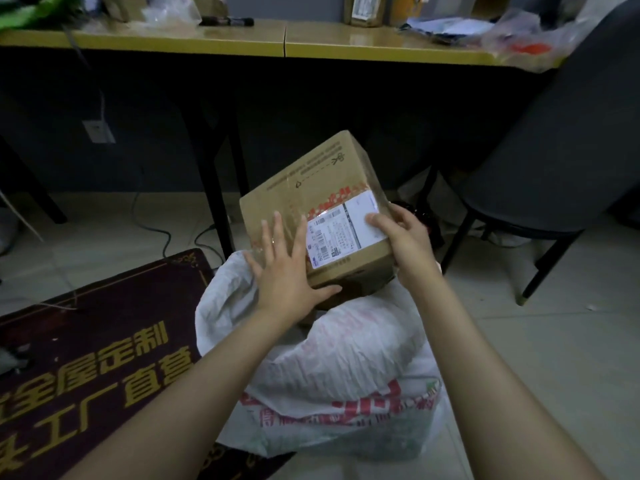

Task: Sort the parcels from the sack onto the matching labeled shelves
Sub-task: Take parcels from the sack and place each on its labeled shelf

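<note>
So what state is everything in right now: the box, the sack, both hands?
cardboard box: taped shut, tilted, held at the sack's mouth, label facing up.
sack: open at the top, upright, bulging.
left hand: fingers straight, pressed flat on the box's top.
right hand: grips the box's right edge, thumb on the label.

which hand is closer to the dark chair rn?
Right. The right hand grips the box at its right end, toward the chair; the left hand lies flat on its top, farther away.
</note>
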